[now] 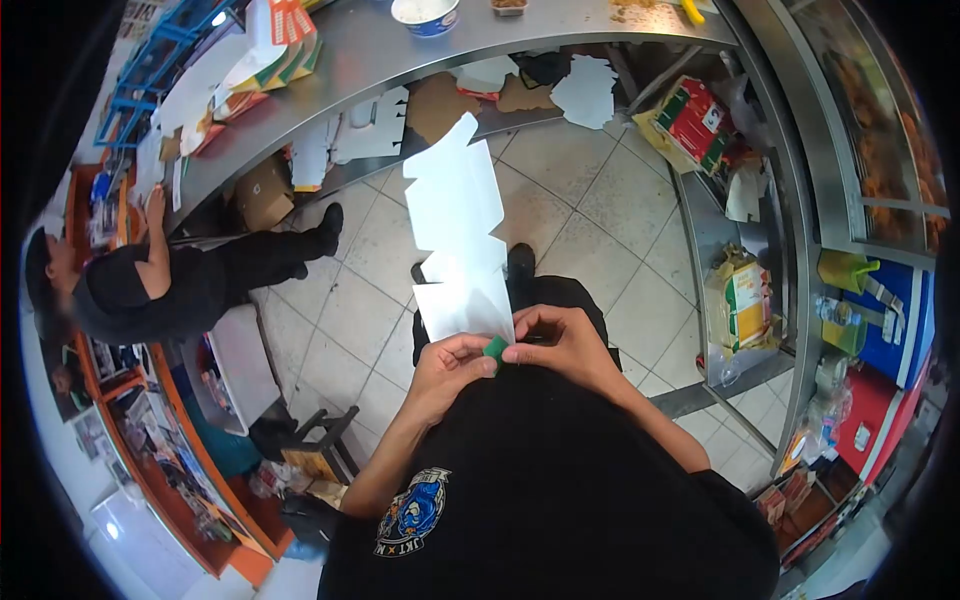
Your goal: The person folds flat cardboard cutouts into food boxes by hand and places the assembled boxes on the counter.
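Observation:
A long unfolded cardboard food box (455, 230), white on the side facing me, hangs out in front of my body above the floor. Its near end is at my chest, where a small green flap (494, 347) is bent over. My left hand (452, 372) pinches this end from the left, with thumb and fingers at the green flap. From the right, my right hand (558, 345) grips the same end, thumb beside the flap and fingers curled behind the card. The undersides of the fingers are hidden.
A steel counter (350, 60) curves across the front, with a white and blue tub (425, 15) on it. Flattened cartons (585, 90) lie on the shelf below. Another person (150, 285) stands at the left. A glass food cabinet (885, 130) is at the right.

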